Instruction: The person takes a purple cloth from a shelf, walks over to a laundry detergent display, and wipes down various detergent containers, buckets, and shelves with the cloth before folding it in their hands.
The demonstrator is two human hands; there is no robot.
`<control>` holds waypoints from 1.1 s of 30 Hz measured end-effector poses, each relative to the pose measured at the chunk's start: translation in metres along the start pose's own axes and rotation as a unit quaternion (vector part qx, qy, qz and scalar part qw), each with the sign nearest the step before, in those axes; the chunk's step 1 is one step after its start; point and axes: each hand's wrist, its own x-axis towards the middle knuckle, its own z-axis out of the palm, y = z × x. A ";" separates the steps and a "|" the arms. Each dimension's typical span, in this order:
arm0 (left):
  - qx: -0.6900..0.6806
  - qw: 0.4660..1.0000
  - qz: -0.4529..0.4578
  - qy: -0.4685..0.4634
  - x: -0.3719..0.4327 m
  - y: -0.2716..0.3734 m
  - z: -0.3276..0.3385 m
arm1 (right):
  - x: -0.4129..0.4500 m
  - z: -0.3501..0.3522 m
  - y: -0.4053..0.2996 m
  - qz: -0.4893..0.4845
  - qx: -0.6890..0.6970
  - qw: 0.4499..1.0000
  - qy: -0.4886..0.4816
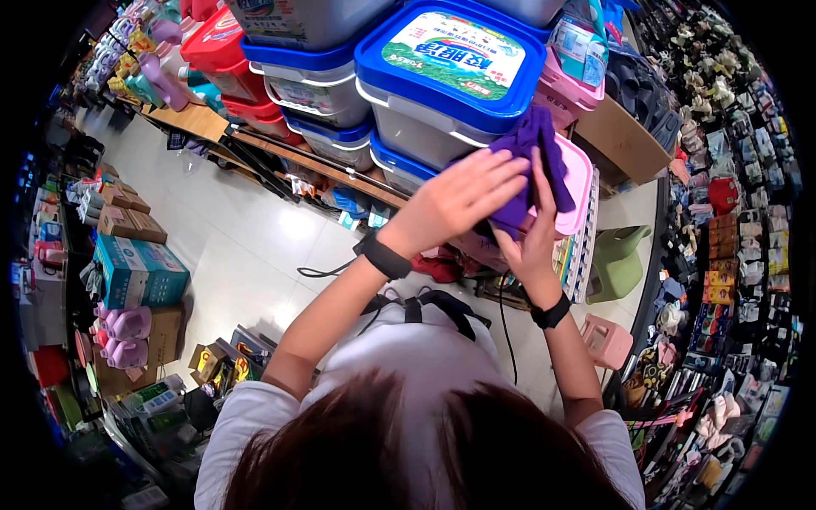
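Observation:
A purple cloth [543, 150] hangs bunched between my hands, beside a blue-lidded tub [449, 121] and over a pink tub lid [575, 185]. My left hand [468, 191] lies across the cloth with its fingers stretched out; its thumb and palm side are hidden. From the right, my right hand [534, 239] holds the cloth, its fingers up along the folds and its thumb on the near side. The blue-lidded tub has pale walls and a printed label on top. Black bands circle both wrists.
Stacked blue-lidded tubs [322, 95] and red tubs [220, 54] stand on a wooden shelf [325, 162]. A green watering can [617, 262] and a pink stool [605, 341] are on the floor at right. Cartons [141, 271] line the left side, and a packed display rack [720, 255] the right.

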 end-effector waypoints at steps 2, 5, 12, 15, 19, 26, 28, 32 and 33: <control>0.005 0.999 -0.025 -0.033 -0.009 -0.007 -0.004 | 0.013 0.000 -0.006 -0.019 -0.097 0.995 -0.013; -0.005 0.998 -0.038 -0.041 -0.013 -0.005 -0.014 | 0.013 -0.003 -0.009 -0.026 -0.102 0.994 -0.013; -0.049 0.994 -0.091 0.017 -0.018 -0.008 -0.027 | 0.030 0.011 -0.018 -0.036 -0.159 0.987 0.006; -0.020 0.996 -0.085 0.012 -0.024 -0.012 -0.036 | 0.035 0.014 -0.020 -0.062 -0.144 0.987 0.016; -0.046 0.989 -0.126 0.061 -0.038 -0.026 -0.039 | 0.042 0.023 -0.026 -0.091 -0.192 0.977 -0.027; -0.015 0.987 -0.143 0.071 -0.028 -0.013 -0.023 | 0.045 0.012 -0.019 -0.073 -0.209 0.975 -0.028; -0.024 0.987 -0.141 0.075 -0.025 -0.010 -0.018 | 0.043 0.011 -0.014 -0.069 -0.211 0.975 -0.021; -0.045 0.987 -0.135 0.079 -0.016 -0.002 -0.008 | 0.040 0.004 -0.008 -0.063 -0.208 0.976 0.004; -0.047 0.988 -0.130 0.072 -0.013 -0.001 -0.007 | 0.040 0.004 -0.005 -0.061 -0.184 0.981 0.021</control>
